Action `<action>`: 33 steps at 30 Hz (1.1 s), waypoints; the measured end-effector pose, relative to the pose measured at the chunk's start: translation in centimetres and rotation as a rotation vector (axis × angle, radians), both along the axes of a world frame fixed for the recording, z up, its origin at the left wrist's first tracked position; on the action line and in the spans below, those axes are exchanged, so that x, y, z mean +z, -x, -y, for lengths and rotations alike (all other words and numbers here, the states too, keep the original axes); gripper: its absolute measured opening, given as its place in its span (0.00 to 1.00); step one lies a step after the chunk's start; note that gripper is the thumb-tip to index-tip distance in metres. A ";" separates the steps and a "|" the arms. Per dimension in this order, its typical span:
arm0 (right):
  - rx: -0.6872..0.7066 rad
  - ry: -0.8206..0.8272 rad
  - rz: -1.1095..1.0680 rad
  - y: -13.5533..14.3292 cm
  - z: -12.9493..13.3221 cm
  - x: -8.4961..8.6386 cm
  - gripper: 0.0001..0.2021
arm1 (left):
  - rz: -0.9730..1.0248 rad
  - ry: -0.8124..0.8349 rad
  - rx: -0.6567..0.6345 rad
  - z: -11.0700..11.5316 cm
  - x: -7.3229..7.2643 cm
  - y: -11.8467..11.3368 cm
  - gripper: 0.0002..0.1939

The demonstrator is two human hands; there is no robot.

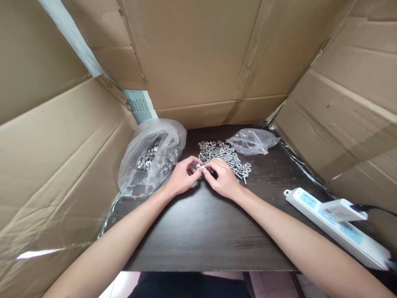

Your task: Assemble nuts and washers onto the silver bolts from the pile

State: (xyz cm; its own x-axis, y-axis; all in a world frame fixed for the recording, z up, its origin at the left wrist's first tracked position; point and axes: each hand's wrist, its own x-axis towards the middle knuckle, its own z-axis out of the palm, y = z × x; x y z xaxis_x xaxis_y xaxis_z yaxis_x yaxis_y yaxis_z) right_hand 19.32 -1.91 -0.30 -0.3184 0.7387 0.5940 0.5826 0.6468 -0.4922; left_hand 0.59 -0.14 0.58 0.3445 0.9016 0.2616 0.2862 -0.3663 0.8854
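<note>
Steel fasteners are the working material here. The left hand and the right hand meet at mid-surface, and both grips are pressed together on one small bolt, held just above the dark wooden surface. Which part each set of fingertips pinches is too small to tell.

Just behind the right hand lies a loose pile of bolts and washers. A large clear bag holding more hardware sits near the left hand, with its mouth open toward the middle. A small, nearly flat clear bag lies beyond the pile.

Likely faults from this position:

- Dropped part. The bolt is small and smooth; a slack pinch would probably let it fall, and against the dark surface or among the pile it would be hard to single out.
- Scattered pile. The right wrist is close to the loose pieces; a sideways sweep could push them toward the cardboard wall.
- Spilled bag. A nudge from the left forearm could tip the large bag's contents out.
- Stray metal. A washer rolling toward the power strip at the right edge would be a hazard near its sockets.
</note>
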 end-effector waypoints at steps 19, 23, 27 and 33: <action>0.012 -0.029 -0.012 0.0 -0.2 -0.2 0.06 | -0.006 0.012 -0.028 -0.2 -0.2 0.1 0.12; -0.016 -0.007 -0.015 -0.1 -0.2 -0.1 0.05 | 0.016 0.021 -0.026 -0.3 -0.3 0.1 0.14; -0.036 0.019 -0.032 0.0 -0.1 0.0 0.05 | 0.014 0.024 -0.026 -0.3 -0.4 0.2 0.14; -0.079 0.047 -0.015 -0.2 -0.3 -0.2 0.06 | 0.010 0.005 -0.055 -0.2 -0.3 0.1 0.14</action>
State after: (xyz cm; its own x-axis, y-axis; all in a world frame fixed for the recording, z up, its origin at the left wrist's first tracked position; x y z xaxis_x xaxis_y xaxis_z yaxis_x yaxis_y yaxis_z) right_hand 19.48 -1.66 -0.54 -0.2491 0.7883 0.5626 0.6235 0.5750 -0.5297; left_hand 0.48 0.10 0.30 0.3905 0.8829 0.2608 0.2568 -0.3765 0.8901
